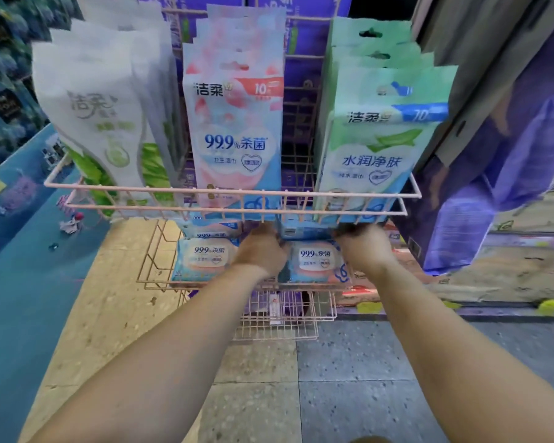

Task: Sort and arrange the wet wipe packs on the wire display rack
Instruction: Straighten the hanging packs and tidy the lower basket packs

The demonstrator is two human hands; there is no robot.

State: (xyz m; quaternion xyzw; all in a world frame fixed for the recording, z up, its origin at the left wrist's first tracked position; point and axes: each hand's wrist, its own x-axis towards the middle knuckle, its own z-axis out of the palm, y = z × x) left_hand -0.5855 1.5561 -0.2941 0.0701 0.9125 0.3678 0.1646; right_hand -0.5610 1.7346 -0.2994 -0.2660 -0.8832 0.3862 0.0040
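— Where are your hands right now?

— Both are reached into the middle shelf [237,284] of the pink wire rack [231,199], just under the top basket's front rail. My left hand [261,252] sits knuckles-up between two flat pink-and-blue packs; my right hand [367,249] is on the far side of the right-hand pack [315,260].

— What is each grip holding?

— I cannot tell. Both hands have their fingers curled away under the basket rim, toward a blue pack [301,230] lying behind the flat ones. Whether either grip closes on that pack or just touches it is hidden by the backs of my hands and the wire.

— And the rest of the packs?

— Measured from the rack's top basket: three rows stand upright in it. White packs with green leaves [103,123] fill its left end, pink packs [234,132] the middle, green packs [384,139] the right end. Below the basket, the left flat pack [205,257] lies face up on the middle shelf, with another like it behind. Lower still, a bottom shelf [279,318] holds something purple that is too blurred to name.

— What surrounds the rack?

— Purple cartons [307,36] stand behind it and a tall purple box [480,187] is just to its right. A blue platform [20,251] runs along its left, and speckled floor tiles [349,362] lie in front.
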